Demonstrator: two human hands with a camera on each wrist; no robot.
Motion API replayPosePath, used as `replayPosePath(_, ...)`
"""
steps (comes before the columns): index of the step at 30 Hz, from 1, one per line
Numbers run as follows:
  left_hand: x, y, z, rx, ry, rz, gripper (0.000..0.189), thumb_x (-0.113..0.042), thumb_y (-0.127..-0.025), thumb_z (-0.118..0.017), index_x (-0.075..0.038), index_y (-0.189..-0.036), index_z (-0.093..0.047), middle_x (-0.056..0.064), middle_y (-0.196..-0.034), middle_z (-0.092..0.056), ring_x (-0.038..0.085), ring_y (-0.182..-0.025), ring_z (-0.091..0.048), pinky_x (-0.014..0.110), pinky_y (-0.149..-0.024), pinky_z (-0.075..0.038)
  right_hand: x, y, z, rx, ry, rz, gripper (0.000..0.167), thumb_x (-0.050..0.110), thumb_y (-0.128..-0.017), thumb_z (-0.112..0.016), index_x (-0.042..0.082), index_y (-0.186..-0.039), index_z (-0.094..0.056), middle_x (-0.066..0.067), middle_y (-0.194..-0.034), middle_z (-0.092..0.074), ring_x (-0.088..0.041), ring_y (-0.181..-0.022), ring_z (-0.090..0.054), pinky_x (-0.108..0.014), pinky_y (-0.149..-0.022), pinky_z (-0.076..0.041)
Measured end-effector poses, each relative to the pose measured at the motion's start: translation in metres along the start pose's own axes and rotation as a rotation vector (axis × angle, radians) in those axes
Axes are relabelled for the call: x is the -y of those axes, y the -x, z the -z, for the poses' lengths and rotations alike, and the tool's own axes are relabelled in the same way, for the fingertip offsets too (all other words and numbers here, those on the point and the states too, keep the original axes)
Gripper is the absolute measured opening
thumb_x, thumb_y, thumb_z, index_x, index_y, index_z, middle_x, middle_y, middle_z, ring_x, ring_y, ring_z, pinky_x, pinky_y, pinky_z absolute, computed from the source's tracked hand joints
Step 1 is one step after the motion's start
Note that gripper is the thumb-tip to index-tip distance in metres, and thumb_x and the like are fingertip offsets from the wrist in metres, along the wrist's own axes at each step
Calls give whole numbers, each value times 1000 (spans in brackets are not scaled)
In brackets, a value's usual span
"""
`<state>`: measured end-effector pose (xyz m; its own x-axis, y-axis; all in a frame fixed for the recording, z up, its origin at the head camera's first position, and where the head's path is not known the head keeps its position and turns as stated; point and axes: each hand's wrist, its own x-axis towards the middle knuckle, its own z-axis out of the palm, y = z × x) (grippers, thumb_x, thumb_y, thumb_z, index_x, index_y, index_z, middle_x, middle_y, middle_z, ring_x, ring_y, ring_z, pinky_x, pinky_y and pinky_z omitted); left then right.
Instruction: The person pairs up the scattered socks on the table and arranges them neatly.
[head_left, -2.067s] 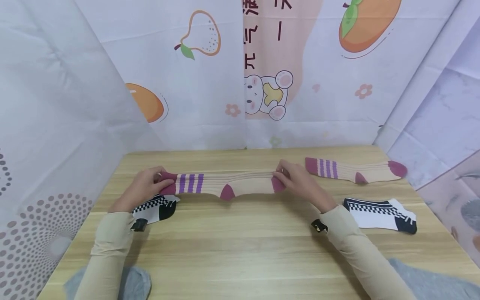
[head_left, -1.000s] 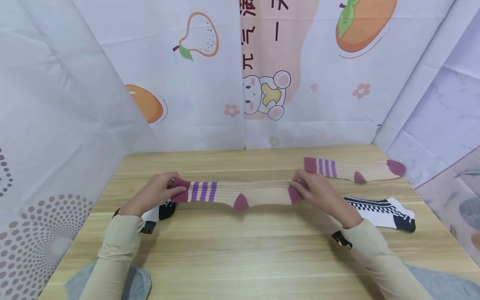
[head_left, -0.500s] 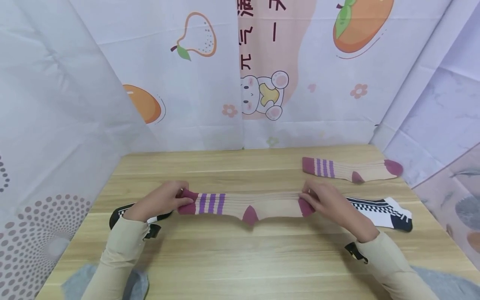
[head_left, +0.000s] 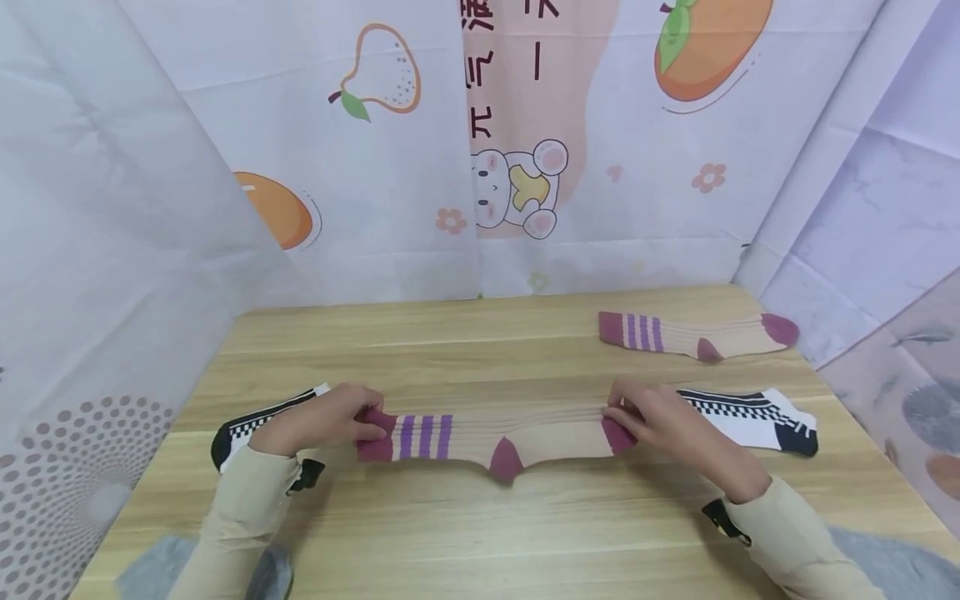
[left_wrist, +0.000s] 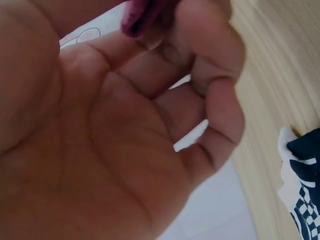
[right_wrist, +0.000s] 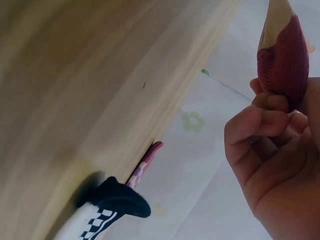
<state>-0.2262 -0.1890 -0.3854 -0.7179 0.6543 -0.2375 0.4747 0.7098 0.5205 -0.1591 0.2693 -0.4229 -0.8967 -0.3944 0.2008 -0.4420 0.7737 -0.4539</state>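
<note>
A cream sock (head_left: 480,437) with purple stripes and maroon cuff, heel and toe is stretched level between both hands. My left hand (head_left: 330,419) pinches its maroon cuff; in the left wrist view a bit of that maroon cuff (left_wrist: 142,17) shows between thumb and fingers. The maroon toe (right_wrist: 285,62) is pinched by my right hand (head_left: 667,425), thumb against curled fingers. A matching striped sock (head_left: 697,336) lies flat at the back right. Partly behind the left hand is a black-and-white checkered ankle sock (head_left: 243,429).
Another checkered ankle sock (head_left: 750,421) lies to the right, close to the right forearm. Grey socks lie at the near corners, one (head_left: 900,567) right and one (head_left: 153,567) left under the sleeve. Printed curtains (head_left: 420,275) stand along the wooden table's (head_left: 480,533) back and sides.
Both hands have moved toward the near edge and somewhat right, carrying the stretched striped sock lower. More of the left checkered sock shows now. Both pinches have stayed the same.
</note>
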Motion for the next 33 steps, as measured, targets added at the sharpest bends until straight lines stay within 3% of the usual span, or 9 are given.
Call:
replayPosePath(6, -3, 3, -2, 46, 28, 6, 21, -16, -90, -73, -14, -75, -57, -6, -74, -50, 9, -68, -45, 24, -60, -41, 3, 2, -1, 20, 3, 3, 18, 12, -91, -72, 21, -84, -59, 17, -63, -50, 1, -54, -44, -20, -48, -43)
replayPosePath(18, -8, -2, -19, 123, 18, 118, 7, -15, -85, -77, -14, -89, -72, -7, -83, -61, 11, -76, -54, 31, -70, -48, 2, 6, -5, 117, -3, 44, 18, 13, -92, -71, 22, -83, -59, 17, -65, -49, 3, -56, -42, -20, -49, -40)
replayPosePath(28, -16, -5, -28, 119, -66, 108, 11, -15, -80, -80, -15, -79, -69, -6, -80, -57, 11, -74, -51, 29, -66, -46, 5, 9, -4, 192, -3, 62, 18, 12, -92, -71, 22, -83, -59, 17, -64, -48, 3, -56, -42, -20, -51, -41)
replayPosePath(33, -22, -4, -34, 137, -40, 169, 13, -12, -78, -82, -16, -78, -69, -6, -77, -60, 13, -72, -53, 32, -65, -47, 8, 11, -2, 256, -15, 45, 19, 13, -92, -71, 23, -82, -58, 17, -63, -47, 3, -56, -43, -20, -51, -41)
